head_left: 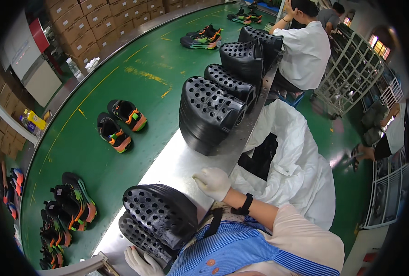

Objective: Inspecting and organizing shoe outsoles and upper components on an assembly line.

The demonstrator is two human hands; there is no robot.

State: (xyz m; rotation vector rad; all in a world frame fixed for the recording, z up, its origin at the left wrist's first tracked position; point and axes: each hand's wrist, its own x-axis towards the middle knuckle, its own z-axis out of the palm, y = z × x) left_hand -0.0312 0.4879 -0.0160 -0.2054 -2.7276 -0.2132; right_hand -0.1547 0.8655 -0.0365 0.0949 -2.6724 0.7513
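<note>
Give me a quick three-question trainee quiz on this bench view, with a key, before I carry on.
1. True or false: the gloved right hand rests on the bare metal bench, holding nothing.
2. Which hand touches the near stack of black perforated trays? A) left hand B) right hand C) neither
3. Fill in: the pair of black-and-orange shoes lies on the green ______.

Key:
1. True.
2. A; the left hand sits at the stack's lower edge.
3. Conveyor belt.
</note>
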